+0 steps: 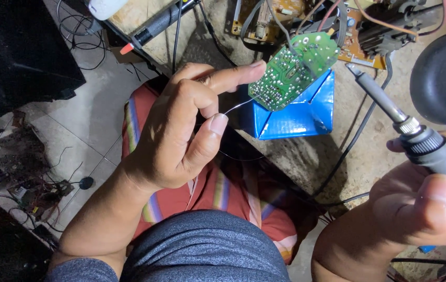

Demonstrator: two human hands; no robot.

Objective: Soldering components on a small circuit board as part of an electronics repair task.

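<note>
My left hand [181, 125] pinches a thin silver solder wire [238, 106] between thumb and fingers, its index finger stretched out to touch the edge of a green circuit board [293, 70]. The board leans tilted on a blue folded paper box [306, 112], solder side up. My right hand [421, 203] grips the dark handle of a soldering iron [384, 104]. The iron's metal tip points up and left and stops a short way to the right of the board, not touching it.
A brown circuit board with wires [356, 44] lies behind the green one on the worn workbench [306, 162]. A round black object [442, 73] sits at right. A black probe with a red tip [150, 31] lies at the top. Electronic scrap [14, 172] litters the tiled floor at left.
</note>
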